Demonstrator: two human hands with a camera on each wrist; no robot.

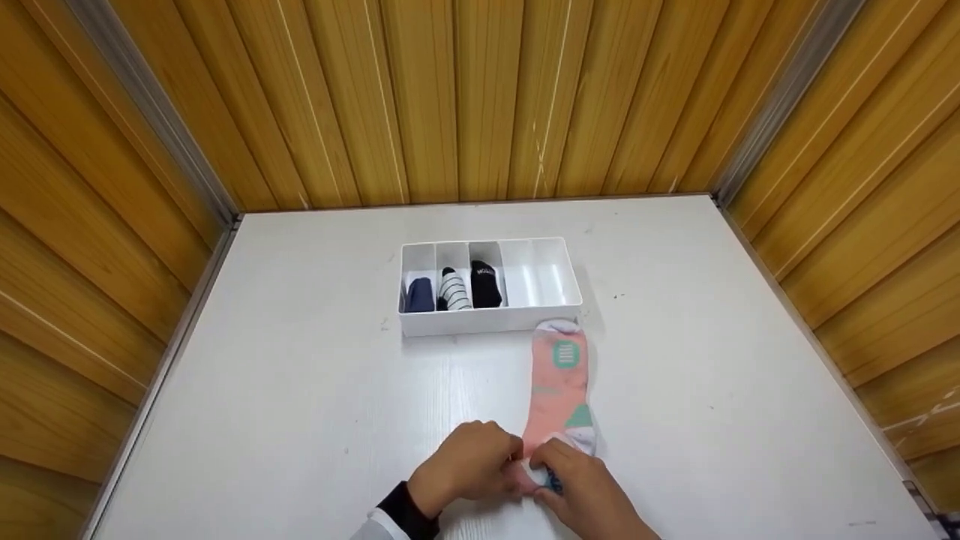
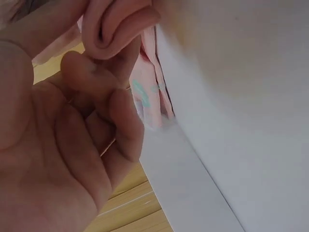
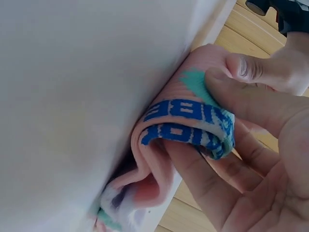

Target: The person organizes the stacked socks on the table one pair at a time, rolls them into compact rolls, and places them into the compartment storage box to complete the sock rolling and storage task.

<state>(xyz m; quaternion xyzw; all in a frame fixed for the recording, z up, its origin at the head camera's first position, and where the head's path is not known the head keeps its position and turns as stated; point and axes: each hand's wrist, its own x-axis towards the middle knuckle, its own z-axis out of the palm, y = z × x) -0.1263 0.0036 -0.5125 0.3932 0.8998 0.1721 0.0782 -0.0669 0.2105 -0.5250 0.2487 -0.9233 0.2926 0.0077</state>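
Note:
A pink sock (image 1: 559,382) with white and green patches lies lengthwise on the white table, its toe against the front of a divided white box (image 1: 480,322). At the near end its cuff is folded over. My left hand (image 1: 471,459) pinches the left side of the fold; in the left wrist view the rolled pink cloth (image 2: 118,29) shows between thumb and fingers. My right hand (image 1: 589,491) grips the other side, thumb on top and fingers under the blue-lettered cuff (image 3: 181,113), as the right wrist view shows.
Inside the box, a navy sock (image 1: 420,295), a striped sock (image 1: 454,289) and a black sock (image 1: 486,285) each sit in a separate compartment on the left. Yellow wood-look panels (image 1: 480,105) wall the table (image 1: 285,360) at the back and both sides.

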